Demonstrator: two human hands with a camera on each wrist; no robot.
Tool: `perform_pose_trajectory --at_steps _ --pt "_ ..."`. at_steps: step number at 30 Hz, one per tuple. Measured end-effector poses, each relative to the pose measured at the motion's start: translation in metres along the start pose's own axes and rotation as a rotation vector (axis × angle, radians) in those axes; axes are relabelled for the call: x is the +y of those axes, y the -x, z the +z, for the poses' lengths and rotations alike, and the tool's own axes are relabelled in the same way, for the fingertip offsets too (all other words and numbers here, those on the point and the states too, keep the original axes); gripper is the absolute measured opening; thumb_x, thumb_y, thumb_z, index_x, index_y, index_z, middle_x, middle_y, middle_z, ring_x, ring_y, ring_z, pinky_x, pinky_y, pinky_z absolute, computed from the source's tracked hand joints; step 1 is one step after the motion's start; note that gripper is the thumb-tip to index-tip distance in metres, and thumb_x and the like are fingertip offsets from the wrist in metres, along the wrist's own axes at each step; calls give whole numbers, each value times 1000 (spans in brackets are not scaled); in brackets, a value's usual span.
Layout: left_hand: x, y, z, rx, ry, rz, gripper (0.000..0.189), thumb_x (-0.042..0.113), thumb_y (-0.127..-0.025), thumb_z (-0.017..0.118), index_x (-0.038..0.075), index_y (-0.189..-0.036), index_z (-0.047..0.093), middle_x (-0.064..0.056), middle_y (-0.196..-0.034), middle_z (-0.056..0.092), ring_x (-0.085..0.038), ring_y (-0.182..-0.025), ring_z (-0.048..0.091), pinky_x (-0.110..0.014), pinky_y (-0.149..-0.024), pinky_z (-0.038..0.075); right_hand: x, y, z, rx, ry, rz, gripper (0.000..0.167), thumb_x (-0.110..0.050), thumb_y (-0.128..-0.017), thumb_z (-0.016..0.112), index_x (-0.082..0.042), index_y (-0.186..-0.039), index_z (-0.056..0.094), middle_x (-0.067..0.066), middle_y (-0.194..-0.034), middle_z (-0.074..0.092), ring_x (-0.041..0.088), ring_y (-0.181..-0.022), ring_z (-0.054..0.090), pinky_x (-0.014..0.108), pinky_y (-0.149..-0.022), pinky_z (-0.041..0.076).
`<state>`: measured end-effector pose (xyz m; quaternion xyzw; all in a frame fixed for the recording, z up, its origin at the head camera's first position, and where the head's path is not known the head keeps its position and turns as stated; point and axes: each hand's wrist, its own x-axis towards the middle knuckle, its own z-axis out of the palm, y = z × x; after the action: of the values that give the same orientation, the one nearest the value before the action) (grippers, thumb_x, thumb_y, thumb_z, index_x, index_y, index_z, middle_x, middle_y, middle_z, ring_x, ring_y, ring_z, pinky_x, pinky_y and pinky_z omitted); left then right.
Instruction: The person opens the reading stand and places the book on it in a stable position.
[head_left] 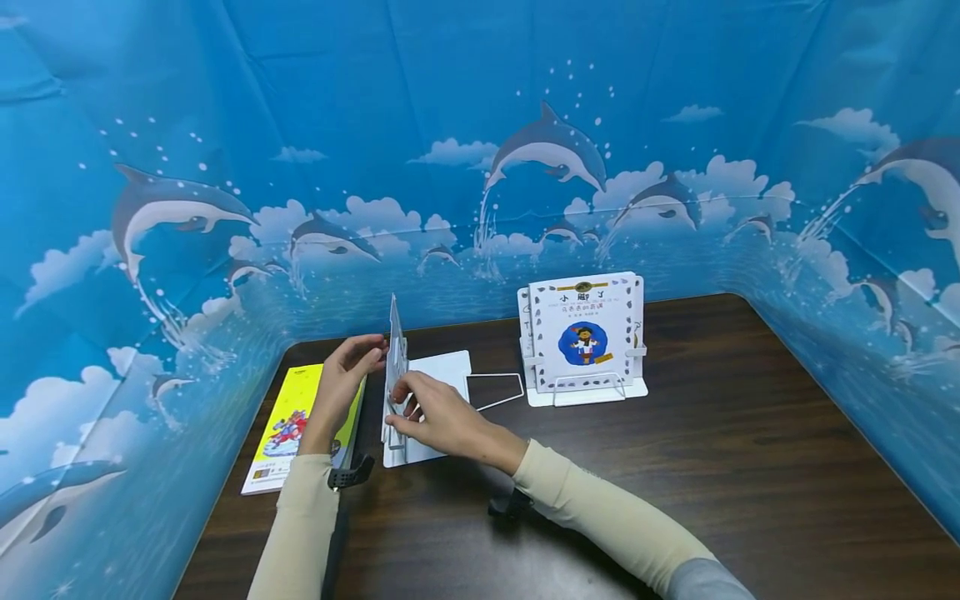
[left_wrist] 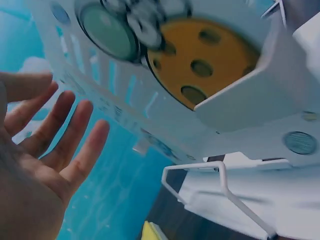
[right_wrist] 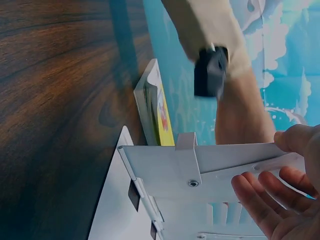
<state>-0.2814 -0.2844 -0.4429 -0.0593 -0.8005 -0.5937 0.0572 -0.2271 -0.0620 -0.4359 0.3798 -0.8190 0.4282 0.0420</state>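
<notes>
A white metal book stand (head_left: 397, 375) has its panel upright, edge-on to the head view, and its base plate (head_left: 442, 371) flat on the table. A wire loop (head_left: 498, 387) sticks out from the base to the right. My left hand (head_left: 347, 379) is beside the panel's far left side; in the left wrist view its fingers are spread and straight, near the printed face with its orange circle (left_wrist: 200, 60). My right hand (head_left: 442, 412) holds the panel's near edge, thumb on the edge and bent fingers on the base side in the right wrist view.
A yellow-covered book (head_left: 288, 417) lies flat at the left, beneath my left forearm. At the back right, another white stand (head_left: 637, 387) holds an upright picture book (head_left: 551, 333). A blue dolphin-print curtain (head_left: 450, 192) borders the dark wooden table (head_left: 712, 442).
</notes>
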Motion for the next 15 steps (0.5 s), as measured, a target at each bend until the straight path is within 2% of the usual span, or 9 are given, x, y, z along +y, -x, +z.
perform_pose_trajectory --at_steps 4,8,11,13,15 --pt "11 26 -1 -37 -22 23 45 29 -107 66 3 -143 59 -5 -141 64 -9 -124 66 -16 -100 55 1 0 -1 0 -38 0 27 -22 -102 75 -8 -119 60 5 -112 66 14 -94 72 22 -80 62" --pt "17 43 0 -76 -40 51 40 24 -107 65 3 -141 59 7 -136 64 -12 -131 58 -17 -102 52 2 0 -1 4 -68 4 28 -21 -101 76 -7 -119 60 6 -112 66 15 -94 71 26 -81 63" --pt "17 54 2 -93 -39 66 41 21 -107 64 5 -144 57 12 -138 61 -15 -137 51 -17 -105 47 3 0 -1 0 -51 4 28 -23 -102 75 -8 -120 61 5 -111 66 15 -94 71 22 -80 62" --pt "17 59 4 -103 -13 82 45 15 -105 65 3 -146 53 12 -140 59 -15 -139 50 -16 -105 47 2 0 -1 -7 -20 -3 30 -26 -102 74 -7 -121 61 5 -112 66 17 -96 71 16 -78 58" --pt "16 63 5 -107 21 98 50 9 -101 68 2 -148 50 10 -142 57 -13 -134 55 -16 -102 51 2 0 -2 -16 14 -10 31 -28 -102 74 -8 -122 61 5 -112 67 20 -97 72 12 -75 53"
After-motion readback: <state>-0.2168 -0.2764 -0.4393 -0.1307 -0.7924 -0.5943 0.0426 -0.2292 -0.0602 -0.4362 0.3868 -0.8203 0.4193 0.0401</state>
